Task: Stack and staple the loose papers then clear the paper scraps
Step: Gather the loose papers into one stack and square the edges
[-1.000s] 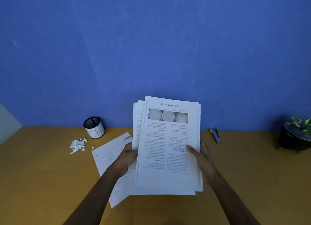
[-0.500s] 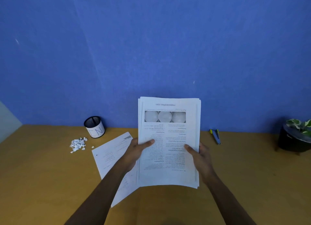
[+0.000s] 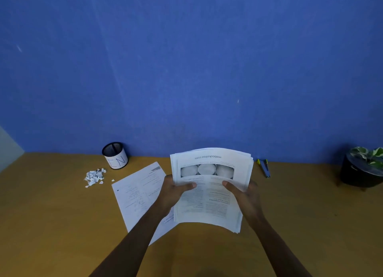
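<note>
Gripping the printed stack in both hands

Left hand (image 3: 173,193) and right hand (image 3: 244,196) each pinch a side edge of the paper stack (image 3: 209,206), thumbs pressed on the top sheet, above the tan table (image 3: 51,225). Its thin white pages now bow and tilt flatter than half a second ago. One loose sheet (image 3: 137,196) lies beneath; torn paper scraps (image 3: 94,176) sit beside a mesh pen cup (image 3: 115,155); the stapler (image 3: 264,168) rests right.
</note>
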The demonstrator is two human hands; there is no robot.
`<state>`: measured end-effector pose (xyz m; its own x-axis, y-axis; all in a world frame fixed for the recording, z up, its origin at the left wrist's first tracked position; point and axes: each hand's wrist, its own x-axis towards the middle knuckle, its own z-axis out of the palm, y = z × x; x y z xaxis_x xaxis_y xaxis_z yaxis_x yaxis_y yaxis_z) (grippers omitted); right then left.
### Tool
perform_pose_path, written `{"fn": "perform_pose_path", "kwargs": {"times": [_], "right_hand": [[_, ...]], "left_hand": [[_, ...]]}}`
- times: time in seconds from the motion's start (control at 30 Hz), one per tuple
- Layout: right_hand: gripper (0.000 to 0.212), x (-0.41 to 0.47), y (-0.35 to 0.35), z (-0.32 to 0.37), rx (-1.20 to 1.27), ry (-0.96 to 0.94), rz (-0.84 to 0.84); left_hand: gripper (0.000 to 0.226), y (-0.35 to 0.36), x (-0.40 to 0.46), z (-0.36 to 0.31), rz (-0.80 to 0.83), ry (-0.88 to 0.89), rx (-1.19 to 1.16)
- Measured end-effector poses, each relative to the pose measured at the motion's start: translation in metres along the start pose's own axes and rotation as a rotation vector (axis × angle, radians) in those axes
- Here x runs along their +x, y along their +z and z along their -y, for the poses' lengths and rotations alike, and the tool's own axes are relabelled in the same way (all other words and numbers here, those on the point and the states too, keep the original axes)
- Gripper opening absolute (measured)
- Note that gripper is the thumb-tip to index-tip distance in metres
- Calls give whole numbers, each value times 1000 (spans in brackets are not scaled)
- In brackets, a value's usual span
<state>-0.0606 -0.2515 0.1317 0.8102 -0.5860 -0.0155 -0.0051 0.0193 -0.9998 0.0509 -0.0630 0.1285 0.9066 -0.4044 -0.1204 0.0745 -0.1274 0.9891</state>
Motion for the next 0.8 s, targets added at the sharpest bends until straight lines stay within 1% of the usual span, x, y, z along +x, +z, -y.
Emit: {"fn": "perform_pose_path", "kwargs": {"times": [0.07, 0.2, 0.27, 0.3, 0.4, 0.43, 0.5, 0.67, 0.8], "right_hand": [[15, 1, -2, 2, -10, 0, -14], [14, 0, -3, 9, -23, -42, -24], [15, 0, -3, 16, -5, -77, -18], [18, 0, -3, 21, 5, -102, -12], [41, 0, -3, 32, 28, -170, 6], [44, 1, -3, 32, 34, -173, 5], [40, 1, -5, 28, 34, -159, -1], [19, -1, -9, 6, -26, -55, -15], [12, -2, -13, -5, -35, -15, -25]], "left_hand": [[28, 0, 2, -2, 18, 24, 24], [31, 2, 2, -15, -26, 49, 32], [35, 2, 2, -23, -13, 71, 23], [36, 2, 3, -27, 1, 80, 11], [42, -1, 3, -35, 48, 106, 18], [42, -1, 3, -37, 52, 108, 28], [41, 0, 2, -36, 48, 88, 39], [37, 3, -1, -19, 29, 16, 73], [35, 0, 0, -11, 27, -24, 79]]}}
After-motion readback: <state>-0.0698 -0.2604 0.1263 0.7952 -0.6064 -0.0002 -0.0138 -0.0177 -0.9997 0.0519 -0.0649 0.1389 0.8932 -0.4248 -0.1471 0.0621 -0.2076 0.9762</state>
